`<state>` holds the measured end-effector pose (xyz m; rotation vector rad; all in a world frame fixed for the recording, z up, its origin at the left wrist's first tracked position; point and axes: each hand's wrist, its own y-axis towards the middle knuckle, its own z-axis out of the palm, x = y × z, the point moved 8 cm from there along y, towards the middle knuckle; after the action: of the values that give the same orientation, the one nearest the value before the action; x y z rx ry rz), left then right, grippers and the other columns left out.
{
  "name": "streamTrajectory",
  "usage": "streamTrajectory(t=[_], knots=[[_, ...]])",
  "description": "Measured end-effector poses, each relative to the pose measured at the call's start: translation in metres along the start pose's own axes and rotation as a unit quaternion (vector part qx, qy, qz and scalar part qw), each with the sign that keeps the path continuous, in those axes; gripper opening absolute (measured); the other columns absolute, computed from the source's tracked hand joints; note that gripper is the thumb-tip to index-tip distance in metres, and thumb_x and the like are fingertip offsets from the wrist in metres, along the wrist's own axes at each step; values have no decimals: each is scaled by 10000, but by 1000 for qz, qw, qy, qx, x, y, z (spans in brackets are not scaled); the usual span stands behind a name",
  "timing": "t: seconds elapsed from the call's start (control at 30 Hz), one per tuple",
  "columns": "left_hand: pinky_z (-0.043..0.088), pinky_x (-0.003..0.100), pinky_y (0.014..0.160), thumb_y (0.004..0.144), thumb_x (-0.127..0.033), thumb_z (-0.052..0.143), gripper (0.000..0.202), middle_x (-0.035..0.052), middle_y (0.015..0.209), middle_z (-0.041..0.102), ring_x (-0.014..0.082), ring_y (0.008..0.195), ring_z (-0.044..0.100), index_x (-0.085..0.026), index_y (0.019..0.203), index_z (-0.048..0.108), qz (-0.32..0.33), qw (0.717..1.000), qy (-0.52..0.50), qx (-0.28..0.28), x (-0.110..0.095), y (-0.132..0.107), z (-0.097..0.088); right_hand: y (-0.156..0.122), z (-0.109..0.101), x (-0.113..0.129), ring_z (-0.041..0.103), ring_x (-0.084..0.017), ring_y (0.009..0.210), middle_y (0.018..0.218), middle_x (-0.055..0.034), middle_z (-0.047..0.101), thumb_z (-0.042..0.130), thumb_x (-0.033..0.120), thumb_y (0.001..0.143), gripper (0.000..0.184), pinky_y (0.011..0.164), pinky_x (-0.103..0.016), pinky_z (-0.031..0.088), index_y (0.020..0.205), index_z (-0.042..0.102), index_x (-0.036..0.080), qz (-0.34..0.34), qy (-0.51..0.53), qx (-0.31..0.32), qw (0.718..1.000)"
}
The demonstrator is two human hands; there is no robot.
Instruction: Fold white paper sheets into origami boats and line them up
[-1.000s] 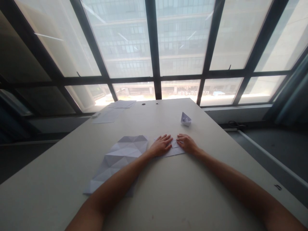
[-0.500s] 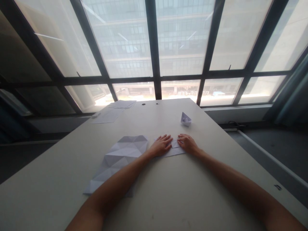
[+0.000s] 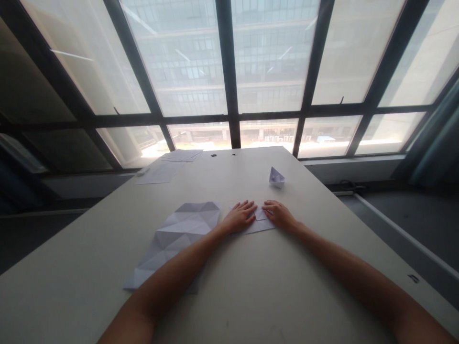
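Observation:
A folded sheet of white paper lies on the table between and beneath my two hands. My left hand rests flat on its left part, fingers stretched out. On the right part, my right hand presses down with its fingers extended, their tips on a small folded flap. Both hands cover much of the paper, so its full outline is hidden. Left of my hands, a large creased sheet lies spread out, partly under my left forearm. Beyond my right hand stands a small folded paper shape.
The white table reaches toward the windows. Several flat paper sheets lie at its far left, with a small pale item beside them. Two dark spots mark the far end. A small dark mark is near the right edge.
My right hand's fingers have slid slightly left and flattened more on the folded paper. My left hand has stayed in place.

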<state>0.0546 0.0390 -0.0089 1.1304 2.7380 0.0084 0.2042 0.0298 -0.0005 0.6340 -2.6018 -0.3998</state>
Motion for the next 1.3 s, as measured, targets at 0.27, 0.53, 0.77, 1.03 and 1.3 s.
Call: streamTrajectory(t=[0.27, 0.53, 0.77, 1.03, 1.3], knots=[[175, 470, 1227, 1030, -465, 343, 580, 77, 1626, 297, 263, 1515, 227, -215, 1554, 339, -7, 1000, -5, 2, 2, 3, 2, 1, 0, 4, 587, -244, 1262, 1310, -123, 668, 530, 231, 947, 311, 1127, -401, 400, 1173, 741, 192, -33, 15, -1, 999], [167, 455, 1228, 1026, -494, 309, 660, 153, 1632, 245, 263, 1526, 185, -105, 1558, 301, -27, 1000, 0, 5, 5, 3, 4, -3, 8, 19, 446, -247, 1405, 1455, -92, 554, 518, 222, 956, 398, 1177, -479, 320, 1334, 636, 256, -91, 38, 70, 993], [163, 445, 1228, 1022, -500, 333, 649, 120, 1640, 240, 250, 1529, 173, -163, 1573, 279, -22, 1000, -2, 0, 7, 3, 5, -5, 12, 24, 353, -243, 1461, 1555, -83, 428, 465, 279, 994, 488, 1194, -519, 257, 1482, 477, 274, -98, 35, 105, 989], [169, 463, 1224, 1029, -513, 350, 607, 88, 1642, 250, 259, 1526, 189, -247, 1572, 301, -4, 1000, 5, -2, 3, 1, 3, -2, 18, 15, 326, -251, 1473, 1568, -104, 404, 464, 372, 999, 551, 1208, -486, 228, 1523, 416, 212, -50, 18, 104, 993], [202, 473, 1216, 1030, -500, 360, 569, 79, 1640, 257, 274, 1518, 215, -258, 1545, 363, -13, 1000, 5, -3, 3, 1, 2, -3, 18, 8, 291, -267, 1488, 1593, -115, 358, 435, 401, 999, 576, 1202, -511, 213, 1542, 382, 214, -22, -8, 105, 994]])
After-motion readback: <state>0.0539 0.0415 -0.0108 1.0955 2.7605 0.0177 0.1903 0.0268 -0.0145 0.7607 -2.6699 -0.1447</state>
